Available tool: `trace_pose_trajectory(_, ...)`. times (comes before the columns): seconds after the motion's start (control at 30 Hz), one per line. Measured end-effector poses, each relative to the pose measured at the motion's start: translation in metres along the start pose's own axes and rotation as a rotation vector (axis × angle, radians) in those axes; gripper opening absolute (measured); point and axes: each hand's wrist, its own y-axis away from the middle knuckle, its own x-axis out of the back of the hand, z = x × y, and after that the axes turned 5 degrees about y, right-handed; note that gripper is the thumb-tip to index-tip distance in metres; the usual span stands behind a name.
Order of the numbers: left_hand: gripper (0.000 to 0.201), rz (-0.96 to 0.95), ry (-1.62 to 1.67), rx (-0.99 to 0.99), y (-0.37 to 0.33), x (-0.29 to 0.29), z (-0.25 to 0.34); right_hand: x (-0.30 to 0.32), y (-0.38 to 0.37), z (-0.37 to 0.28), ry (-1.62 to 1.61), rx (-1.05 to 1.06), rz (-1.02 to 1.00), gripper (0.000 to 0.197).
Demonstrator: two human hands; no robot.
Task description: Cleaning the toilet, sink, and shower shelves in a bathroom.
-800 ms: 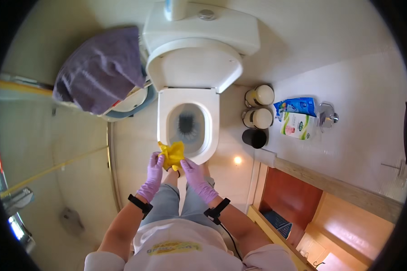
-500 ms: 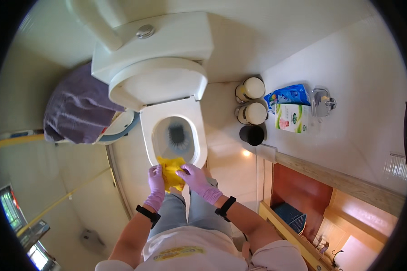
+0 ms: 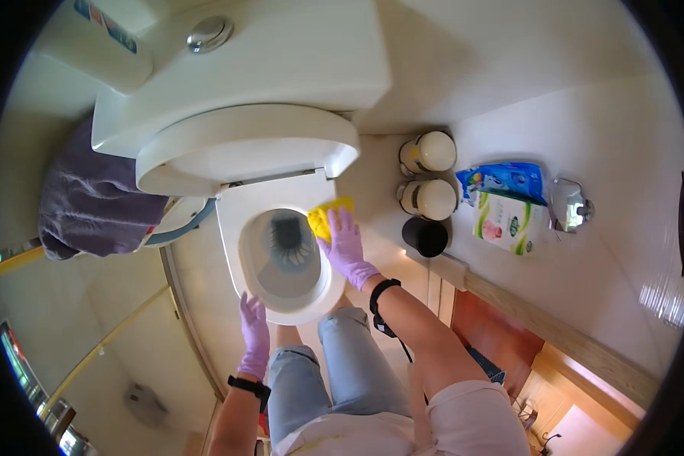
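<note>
In a lilac rubber glove, my right hand (image 3: 345, 245) presses a yellow cloth (image 3: 330, 216) onto the right side of the white toilet seat (image 3: 234, 216). Its fingers lie over the cloth and cover part of it. My left hand (image 3: 254, 330), gloved alike, holds nothing; its fingers are apart beside the front left edge of the seat. The toilet lid (image 3: 243, 148) is raised against the cistern. Inside the toilet bowl (image 3: 270, 277) shows a dark patch with pale streaks, perhaps a reflection in the water.
A white bottle (image 3: 102, 49) stands on the cistern (image 3: 289, 57) beside the flush button (image 3: 210, 34). Left of the toilet hangs a purple towel (image 3: 102, 194). To the right are two pale canisters (image 3: 433, 175), a black cup (image 3: 425, 236), a blue packet (image 3: 509, 181) and a green-and-white box (image 3: 507, 222).
My right hand has carried the yellow cloth forward to the seat's right side. My left hand has let go of the cloth and moved down, apart from it. The view has come closer to the toilet.
</note>
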Motion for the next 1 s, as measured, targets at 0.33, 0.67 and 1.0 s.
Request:
trace_pose_trajectory(0.33, 0.057, -0.135, -0.700, 0.137, 0.124, 0.102, -0.179, -0.055, -0.024, 0.025, 0.219, 0.420, -0.060, 0.067)
trace_pose_trajectory(0.67, 0.056, -0.087, -0.668, 0.132, 0.153, 0.083, -0.188, -0.057, -0.076, 0.014, 0.531, 0.663, -0.086, 0.061)
trace_pose_trajectory(1.0, 0.055, -0.042, -0.591, 0.214, 0.158, 0.069, -0.192, -0.117, -0.107, -0.130, 0.435, 0.691, 0.079, 0.057)
